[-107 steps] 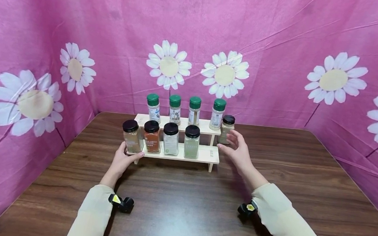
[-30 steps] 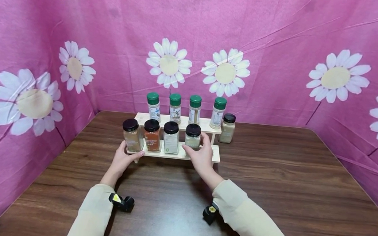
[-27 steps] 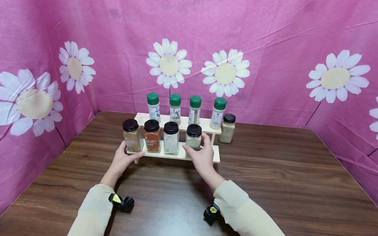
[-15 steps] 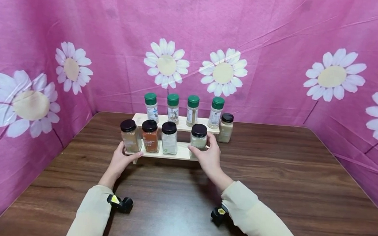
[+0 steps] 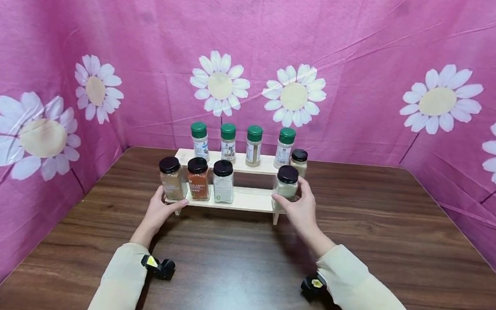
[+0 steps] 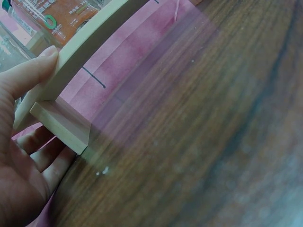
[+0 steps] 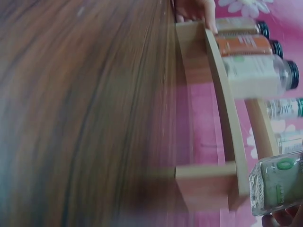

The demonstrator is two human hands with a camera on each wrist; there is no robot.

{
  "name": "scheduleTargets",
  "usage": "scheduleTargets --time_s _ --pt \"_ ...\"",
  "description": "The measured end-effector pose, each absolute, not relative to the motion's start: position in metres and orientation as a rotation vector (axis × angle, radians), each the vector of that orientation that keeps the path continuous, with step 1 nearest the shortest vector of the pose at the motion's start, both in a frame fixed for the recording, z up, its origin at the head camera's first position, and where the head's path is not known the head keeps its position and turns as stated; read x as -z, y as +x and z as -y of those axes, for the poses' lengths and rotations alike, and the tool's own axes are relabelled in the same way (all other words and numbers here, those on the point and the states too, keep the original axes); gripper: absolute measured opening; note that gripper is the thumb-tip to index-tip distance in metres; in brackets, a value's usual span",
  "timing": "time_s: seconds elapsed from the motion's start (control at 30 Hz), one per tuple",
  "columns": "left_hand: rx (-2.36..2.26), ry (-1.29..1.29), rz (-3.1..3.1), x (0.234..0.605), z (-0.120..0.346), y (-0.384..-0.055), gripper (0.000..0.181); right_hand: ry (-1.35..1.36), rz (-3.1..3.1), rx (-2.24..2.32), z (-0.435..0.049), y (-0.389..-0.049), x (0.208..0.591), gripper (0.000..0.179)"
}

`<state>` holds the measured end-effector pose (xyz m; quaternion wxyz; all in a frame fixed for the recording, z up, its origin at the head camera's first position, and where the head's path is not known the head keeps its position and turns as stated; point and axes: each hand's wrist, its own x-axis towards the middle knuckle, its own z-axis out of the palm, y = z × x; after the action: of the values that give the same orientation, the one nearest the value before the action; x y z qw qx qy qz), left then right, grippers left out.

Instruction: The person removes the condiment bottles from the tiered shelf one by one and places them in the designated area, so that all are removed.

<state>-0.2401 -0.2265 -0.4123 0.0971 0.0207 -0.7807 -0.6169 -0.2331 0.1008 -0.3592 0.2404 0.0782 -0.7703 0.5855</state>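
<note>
A two-tier wooden spice rack (image 5: pixel 245 200) stands on the table. My left hand (image 5: pixel 157 216) grips the left end of its lower shelf, thumb over the front edge and fingers beneath, by the leg (image 6: pixel 61 125). At the shelf's right end my right hand (image 5: pixel 300 214) holds a black-lidded spice jar (image 5: pixel 286 189) with pale green contents between thumb and fingers. In the right wrist view this jar (image 7: pixel 279 184) is beside the shelf's end; whether its base touches the wood I cannot tell. A brown jar (image 5: pixel 172 183), a red jar (image 5: pixel 198 187) and a white jar (image 5: pixel 223 187) share the lower shelf.
Several green-capped bottles (image 5: pixel 253 148) stand along the upper shelf (image 5: pixel 238 166). Another black-lidded jar (image 5: pixel 299 163) sits right of the rack, partly hidden behind the held jar and right hand. A pink flowered cloth (image 5: pixel 256 40) hangs around the brown wooden table (image 5: pixel 223 268).
My right hand came from near the jar beside the rack, took hold of the pale green jar and moved it right along the lower shelf. My left hand stays on the rack.
</note>
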Motion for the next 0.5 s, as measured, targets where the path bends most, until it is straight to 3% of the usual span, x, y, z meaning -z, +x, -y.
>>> scheduleTargets --time_s 0.27,0.5 --pt "1.831 0.063 2.304 0.412 0.227 -0.239 0.066 0.15 2.12 -1.562 -0.129 -0.237 0.36 0.06" --pt "1.819 0.075 2.33 0.412 0.227 -0.24 0.068 0.101 2.118 -1.512 -0.158 -0.259 0.383 0.062"
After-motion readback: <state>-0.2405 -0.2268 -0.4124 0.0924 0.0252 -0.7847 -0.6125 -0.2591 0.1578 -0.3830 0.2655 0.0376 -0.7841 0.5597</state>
